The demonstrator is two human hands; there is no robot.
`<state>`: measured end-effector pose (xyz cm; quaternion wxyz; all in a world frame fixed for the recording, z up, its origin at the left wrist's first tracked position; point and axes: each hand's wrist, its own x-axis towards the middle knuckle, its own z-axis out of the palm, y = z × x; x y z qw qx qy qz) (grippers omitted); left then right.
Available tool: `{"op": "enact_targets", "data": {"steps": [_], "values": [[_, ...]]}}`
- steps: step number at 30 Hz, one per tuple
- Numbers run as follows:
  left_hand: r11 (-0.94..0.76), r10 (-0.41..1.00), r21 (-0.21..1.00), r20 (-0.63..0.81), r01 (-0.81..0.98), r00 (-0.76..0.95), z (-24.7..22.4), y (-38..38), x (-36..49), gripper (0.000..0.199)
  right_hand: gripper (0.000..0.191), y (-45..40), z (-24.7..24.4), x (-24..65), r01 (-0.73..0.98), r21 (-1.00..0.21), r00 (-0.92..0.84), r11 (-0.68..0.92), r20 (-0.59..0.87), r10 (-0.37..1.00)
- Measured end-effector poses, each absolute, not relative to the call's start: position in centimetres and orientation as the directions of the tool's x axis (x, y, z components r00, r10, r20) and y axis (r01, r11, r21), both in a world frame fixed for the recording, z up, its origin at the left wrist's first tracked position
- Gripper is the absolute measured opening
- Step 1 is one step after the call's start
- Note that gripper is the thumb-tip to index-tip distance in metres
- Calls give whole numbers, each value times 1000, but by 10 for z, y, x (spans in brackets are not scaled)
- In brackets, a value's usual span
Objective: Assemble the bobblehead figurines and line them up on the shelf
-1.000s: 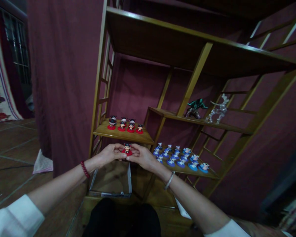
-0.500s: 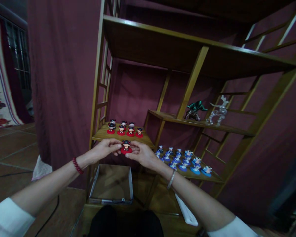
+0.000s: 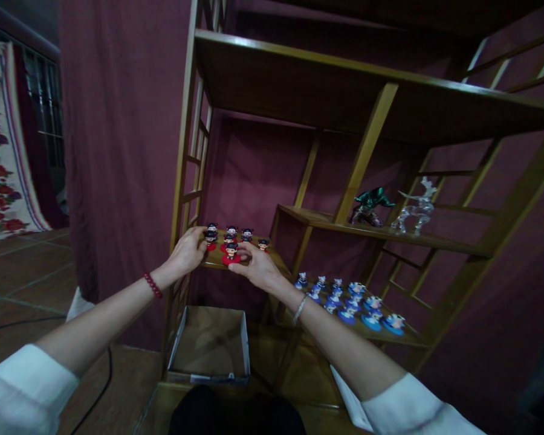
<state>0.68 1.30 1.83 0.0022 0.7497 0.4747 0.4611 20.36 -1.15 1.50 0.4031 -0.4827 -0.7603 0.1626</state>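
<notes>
Between the thumb and fingers of my right hand point(image 3: 258, 266) is a red-based figurine point(image 3: 231, 254) with dark hair buns, held upright at the front edge of the small wooden shelf point(image 3: 217, 260). My left hand point(image 3: 189, 251) is at the shelf's left end, its fingertips at the front-left figurine point(image 3: 210, 240); its fingers are bent around that one's side. Several matching figurines point(image 3: 247, 234) stand behind in rows, partly hidden by the held one and my right fingers. One more point(image 3: 263, 244) stands to the right.
Lower right, a shelf holds several blue-based figurines point(image 3: 349, 311). Above it stand a green and brown figure point(image 3: 372, 206) and a clear deer figure point(image 3: 417, 208). An open cardboard box point(image 3: 208, 377) lies below my hands. A white object point(image 3: 351, 399) is near my right forearm.
My right hand has carried the held figurine up to the shelf's front edge. My left hand has let go of it and moved left to the front-left figurine. The view has shifted slightly.
</notes>
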Motion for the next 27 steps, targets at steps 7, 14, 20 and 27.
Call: {"op": "enact_targets", "data": {"steps": [7,14,20,27], "values": [[-468,821,542,559,698,116,20,35,10,48,47,-3,14,196,625,-628,-203,464,443,873],[-429,853,577,513,695,100,21,45,8,41,38,-5,19,183,658,-621,-176,427,424,888],[-460,840,580,530,673,117,18,52,6,34,34,-9,24,176,732,-560,-150,388,423,894],[-417,853,589,517,692,74,22,52,9,28,33,-9,24,174,759,-523,-163,387,424,891]]}}
